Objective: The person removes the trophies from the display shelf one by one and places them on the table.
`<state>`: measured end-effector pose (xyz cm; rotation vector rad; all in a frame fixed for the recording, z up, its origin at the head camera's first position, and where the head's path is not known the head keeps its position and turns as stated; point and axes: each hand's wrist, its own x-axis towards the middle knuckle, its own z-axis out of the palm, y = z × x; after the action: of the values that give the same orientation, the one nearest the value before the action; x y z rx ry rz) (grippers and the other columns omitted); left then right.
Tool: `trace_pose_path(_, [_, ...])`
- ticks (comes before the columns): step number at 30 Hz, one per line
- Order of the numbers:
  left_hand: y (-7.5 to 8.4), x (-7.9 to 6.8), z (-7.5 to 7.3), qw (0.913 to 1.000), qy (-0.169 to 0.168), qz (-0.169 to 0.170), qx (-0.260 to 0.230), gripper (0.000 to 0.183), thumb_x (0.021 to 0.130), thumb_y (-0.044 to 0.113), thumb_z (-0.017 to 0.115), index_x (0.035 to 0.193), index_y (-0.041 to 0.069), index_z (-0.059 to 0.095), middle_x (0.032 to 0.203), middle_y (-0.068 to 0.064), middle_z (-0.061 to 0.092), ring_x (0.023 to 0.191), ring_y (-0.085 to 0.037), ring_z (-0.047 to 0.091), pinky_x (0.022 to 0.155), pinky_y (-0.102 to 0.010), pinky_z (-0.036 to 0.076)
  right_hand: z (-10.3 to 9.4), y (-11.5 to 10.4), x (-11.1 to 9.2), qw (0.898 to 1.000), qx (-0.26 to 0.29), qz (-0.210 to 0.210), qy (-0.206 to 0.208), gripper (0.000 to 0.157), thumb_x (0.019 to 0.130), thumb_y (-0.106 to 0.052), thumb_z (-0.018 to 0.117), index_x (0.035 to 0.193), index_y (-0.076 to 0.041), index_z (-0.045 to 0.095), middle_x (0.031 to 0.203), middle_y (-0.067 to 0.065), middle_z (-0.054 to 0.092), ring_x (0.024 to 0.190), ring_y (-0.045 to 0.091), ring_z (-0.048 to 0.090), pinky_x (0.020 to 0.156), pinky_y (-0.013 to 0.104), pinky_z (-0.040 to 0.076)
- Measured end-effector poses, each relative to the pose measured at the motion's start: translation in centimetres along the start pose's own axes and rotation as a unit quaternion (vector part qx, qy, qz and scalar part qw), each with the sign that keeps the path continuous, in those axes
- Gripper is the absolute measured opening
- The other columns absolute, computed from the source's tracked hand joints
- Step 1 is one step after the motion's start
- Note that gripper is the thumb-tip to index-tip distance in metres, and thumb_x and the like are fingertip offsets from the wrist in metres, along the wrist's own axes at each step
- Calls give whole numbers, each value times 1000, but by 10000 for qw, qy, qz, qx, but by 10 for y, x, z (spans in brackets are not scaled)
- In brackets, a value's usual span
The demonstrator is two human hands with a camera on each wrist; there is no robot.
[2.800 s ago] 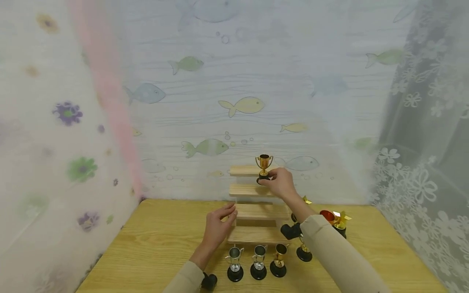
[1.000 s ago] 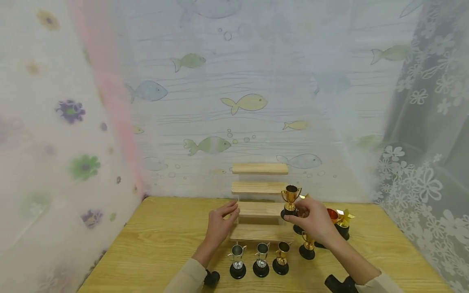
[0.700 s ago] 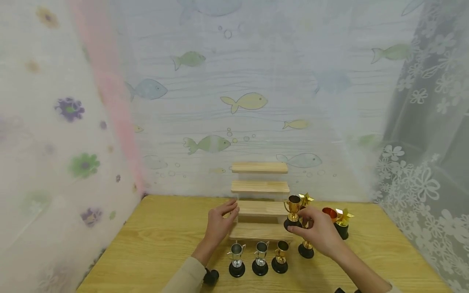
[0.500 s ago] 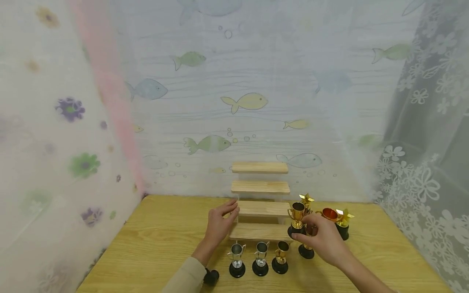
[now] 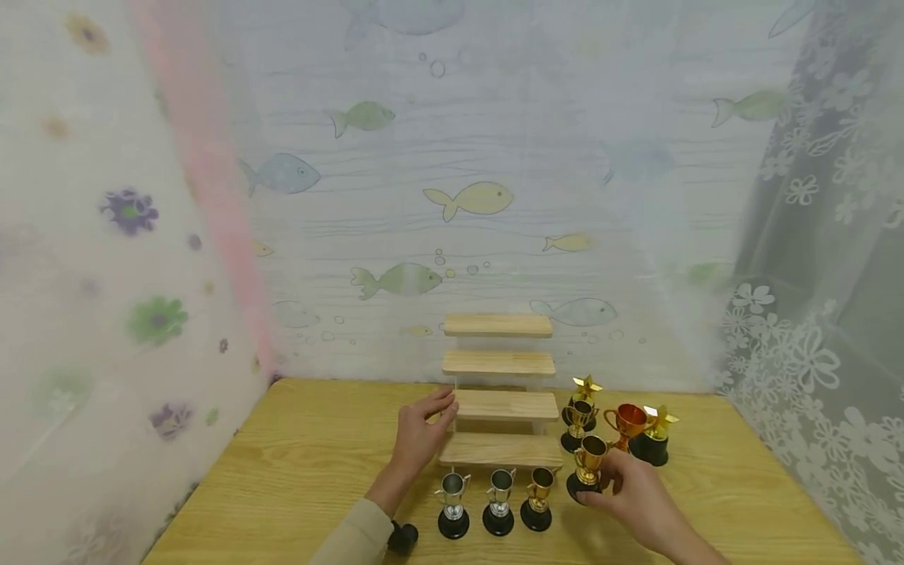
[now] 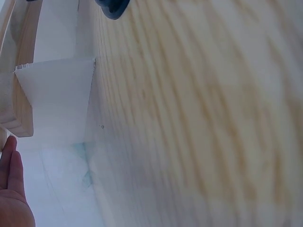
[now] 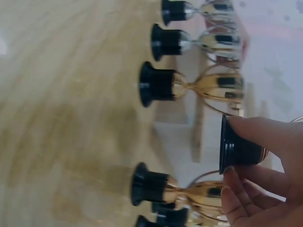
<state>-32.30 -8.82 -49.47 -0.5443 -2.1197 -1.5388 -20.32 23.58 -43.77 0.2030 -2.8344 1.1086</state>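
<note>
My right hand [image 5: 639, 494] pinches a small gold trophy cup [image 5: 592, 455] by its black base, right of the front row. In the right wrist view, thumb and fingers hold that black base [image 7: 241, 149], which stands apart from the table. Two silver trophy cups [image 5: 453, 502] [image 5: 499, 502] and a gold one [image 5: 540, 494] stand in a row before a stepped wooden shelf [image 5: 501, 451]. My left hand [image 5: 418, 431] touches the shelf's left edge, its fingers extended. The left wrist view shows those fingers [image 6: 15, 172] close to the end of a wooden step.
Behind the held cup stand another gold trophy cup [image 5: 577, 424], a star trophy [image 5: 586, 388], a red cup trophy [image 5: 628, 424] and a second star trophy [image 5: 650, 447]. The wooden table [image 5: 311, 463] meets fish-printed curtains [image 5: 395, 212] at the back.
My right hand has brought the gold trophy cup from beside the upper steps down and rightward, in front of the other trophies. My left hand stays at the shelf's left edge.
</note>
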Motion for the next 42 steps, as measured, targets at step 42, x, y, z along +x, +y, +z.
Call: trace_pose_path(42, [13, 9, 1, 9932, -295, -55, 1129, 23, 99, 18, 69, 116, 4, 78, 129, -8, 71, 95, -22, 73, 78, -37, 60, -1, 55, -3, 9804, 683, 96, -1847, 43, 83, -13, 83, 115, 7, 62, 100, 8, 64, 80, 20, 57, 66, 36, 51])
